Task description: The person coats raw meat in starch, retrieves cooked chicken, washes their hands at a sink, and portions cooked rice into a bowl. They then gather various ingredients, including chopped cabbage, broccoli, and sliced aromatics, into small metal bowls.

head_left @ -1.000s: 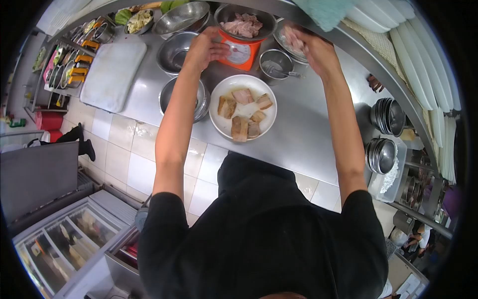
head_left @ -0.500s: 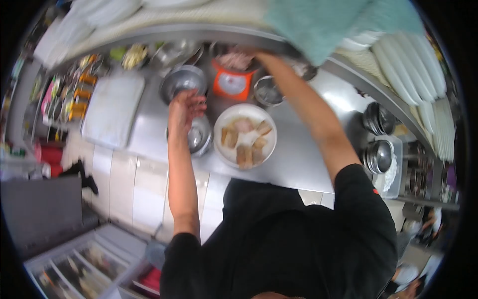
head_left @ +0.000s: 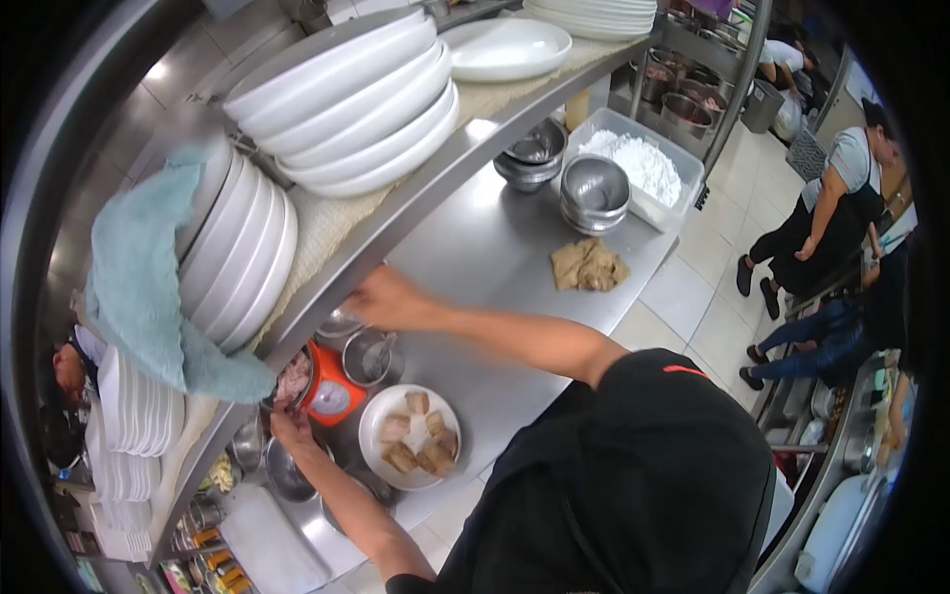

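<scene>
My left hand (head_left: pixel 289 426) is at the near rim of a metal bowl of raw minced-looking meat (head_left: pixel 294 381), its fingers closed on the rim. The bowl is at an orange scale (head_left: pixel 331 384) with a round white dial. Under the shelf edge, my right hand (head_left: pixel 381 299) is smeared by motion, above a small metal dish (head_left: pixel 339 323); its fingers cannot be made out. Close to the scale stands a metal pot (head_left: pixel 369 356) with a utensil in it. A white plate (head_left: pixel 372 436) nearer me holds several pale brown pieces of food.
An overhead shelf carries stacked white plates (head_left: pixel 346 109) and a teal cloth (head_left: pixel 139 267). Metal bowls (head_left: pixel 594 188), a crumpled brown cloth (head_left: pixel 589 265) and a tub of white powder (head_left: pixel 638 163) are farther right. A white cutting board (head_left: pixel 267 540) lies left. A person (head_left: pixel 841 193) stands beyond the counter.
My view has swung to the right. My left hand has gone from above the metal bowls to the meat bowl; my right hand has left the meat and moved right.
</scene>
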Demonstrator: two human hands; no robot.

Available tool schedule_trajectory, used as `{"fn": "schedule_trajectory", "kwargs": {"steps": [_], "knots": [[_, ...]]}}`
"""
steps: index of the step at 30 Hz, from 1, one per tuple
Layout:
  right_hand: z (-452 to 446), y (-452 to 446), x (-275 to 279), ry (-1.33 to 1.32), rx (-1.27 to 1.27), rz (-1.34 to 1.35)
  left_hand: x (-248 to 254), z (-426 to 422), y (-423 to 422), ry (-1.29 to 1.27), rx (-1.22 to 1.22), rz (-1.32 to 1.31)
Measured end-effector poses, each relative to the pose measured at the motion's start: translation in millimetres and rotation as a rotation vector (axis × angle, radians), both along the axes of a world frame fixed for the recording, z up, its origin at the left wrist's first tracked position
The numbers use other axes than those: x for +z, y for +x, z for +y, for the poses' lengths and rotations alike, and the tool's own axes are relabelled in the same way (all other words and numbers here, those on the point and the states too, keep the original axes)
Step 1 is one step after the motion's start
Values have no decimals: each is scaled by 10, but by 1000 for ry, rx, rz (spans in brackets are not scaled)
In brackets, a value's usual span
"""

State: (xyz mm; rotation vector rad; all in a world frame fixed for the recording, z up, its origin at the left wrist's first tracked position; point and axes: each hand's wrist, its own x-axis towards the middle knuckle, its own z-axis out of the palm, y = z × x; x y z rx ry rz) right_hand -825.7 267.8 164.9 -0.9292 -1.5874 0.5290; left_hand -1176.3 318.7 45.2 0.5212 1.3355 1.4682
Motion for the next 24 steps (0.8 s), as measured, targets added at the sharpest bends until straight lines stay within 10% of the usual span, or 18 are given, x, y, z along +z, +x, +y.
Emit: {"fn": "schedule_trajectory", "kwargs": {"steps": [7, 11, 16, 24], "knots": [[-513, 3979, -903, -271, -1038, -423, 568, -622, 746, 285, 109, 12], [-789, 6138, -1777, -709, -1099, -641, 677, -1277, 1519, 172, 63, 69], [-897, 6693, -2608, -987, -959, -790, -83, -1745, 2685, 1, -76, -84], [-1023, 6554, -2360, -858, -725, -1028, -962, -2255, 4057, -165, -147, -115]]}}
